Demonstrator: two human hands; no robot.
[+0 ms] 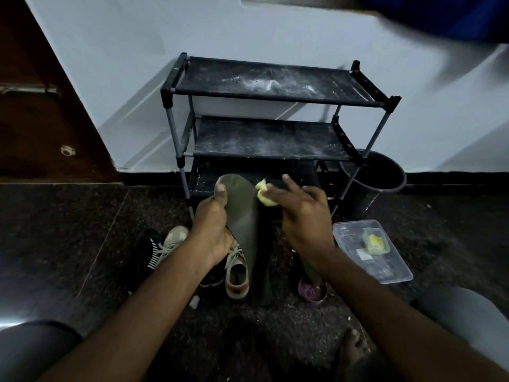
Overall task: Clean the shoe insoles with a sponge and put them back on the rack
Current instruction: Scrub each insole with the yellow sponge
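Clearly the wiping step was in hand: a dull green insole (242, 216), smooth and faintly shiny, stood upright in front of the black rack (264, 133), the left hand (212, 230) closed around its edge. The right hand (300, 213) pinched a yellow sponge (264, 195) at its toe, other fingers spread. Next, probably, strokes down its length, over the shoes (234, 268) below.

The dark speckled floor (82, 230) carries a black rack (264, 106) at twelve o'clock; a black bin (377, 177) at two; a clear tub (385, 268) at three; shoes (237, 274) and a small bowl (311, 292) at centre.
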